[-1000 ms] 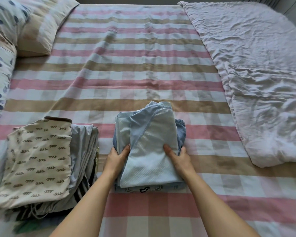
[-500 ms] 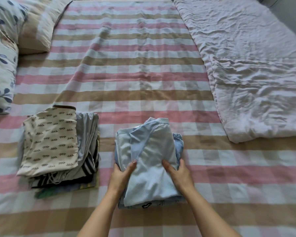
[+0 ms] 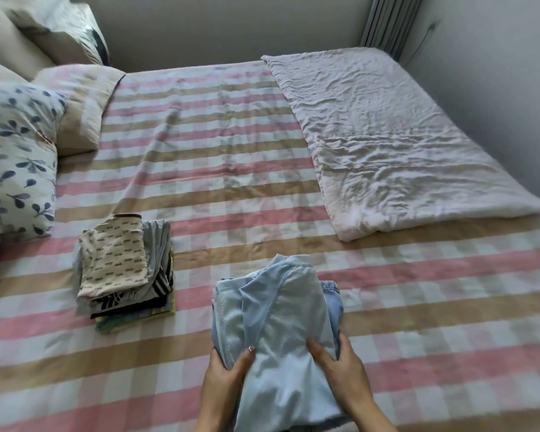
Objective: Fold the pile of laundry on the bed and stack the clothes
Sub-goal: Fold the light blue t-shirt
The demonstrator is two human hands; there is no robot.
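Blue clothes sat in a folded blue stack (image 3: 278, 332) at 6 o'clock, close to the person. Both hands held it by its near end. The left hand (image 3: 223, 385) had its grip pinching the stack's left side, thumb on top and the other fingers hidden under the cloth. The right hand (image 3: 343, 375) had its grip pinching the right side the same way, thumb on top and fingers curled round the edge. A darker blue piece peeked out from under the top one on the right.

A second stack (image 3: 119, 269) sat at 9 o'clock, well apart from the blue one. It had a cream piece with little marks on top and striped things under it. It looked a bit messy at its near end.

No loose laundry showed anywhere on the bed (image 3: 231, 151). So the folding looked nearly done. What seemed left was to set the blue stack down, or put the two stacks together.

For room, the striped sheet lay bare from the middle up to 12 o'clock. A crinkly pale quilt (image 3: 387, 135) filled the side from 1 to 3 o'clock. Pillows (image 3: 16, 151) sat at 9 to 11 o'clock. A wall (image 3: 231, 26) closed off the far edge. The bed's near edge was out of view.
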